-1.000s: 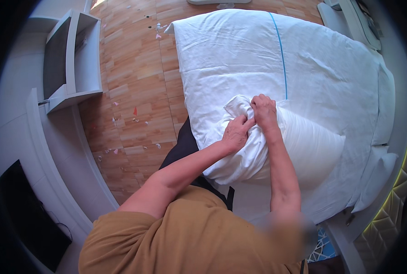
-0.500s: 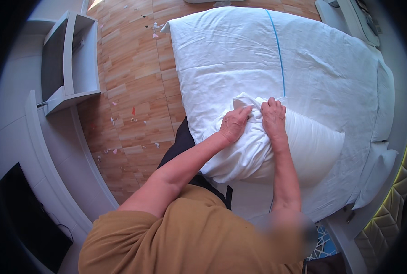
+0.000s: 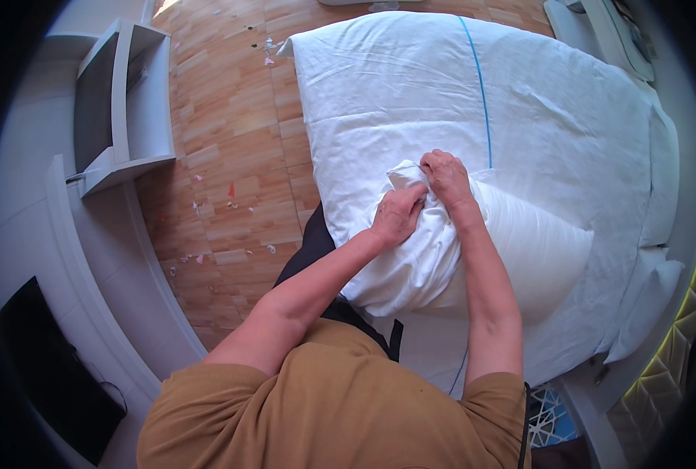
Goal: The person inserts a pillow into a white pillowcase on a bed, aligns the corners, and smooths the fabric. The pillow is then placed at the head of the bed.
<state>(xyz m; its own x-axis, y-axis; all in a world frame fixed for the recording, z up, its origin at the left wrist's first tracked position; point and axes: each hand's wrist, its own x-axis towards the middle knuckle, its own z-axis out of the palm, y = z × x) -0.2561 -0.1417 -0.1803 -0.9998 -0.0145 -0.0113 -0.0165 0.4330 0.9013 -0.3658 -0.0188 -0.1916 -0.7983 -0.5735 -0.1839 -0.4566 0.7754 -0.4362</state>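
Note:
A white pillow [image 3: 537, 250] lies on the near part of the white bed cover [image 3: 387, 86]. Bunched around its left end is a white pillowcase [image 3: 422, 273], gathered in loose folds. My left hand [image 3: 399, 215] is closed on these folds, its fingertips pointing toward the far edge of the bunch. Just right of it and slightly farther, my right hand [image 3: 446, 178] grips the cloth with fingers bent, next to a raised flap of fabric. The fingertips of both hands are partly hidden in the folds.
A thin blue stripe [image 3: 482, 94] crosses the bed cover. More pillows [image 3: 643, 301] rest at the bed's right end. On the left are a white shelf unit [image 3: 146, 102] and a black screen [image 3: 55, 371]. Small scraps [image 3: 231, 190] litter the wooden floor [image 3: 223, 117].
My right hand has moved left along the bunched pillowcase, closer to my left hand. The left hand has barely moved, and the pillow lies about where it was.

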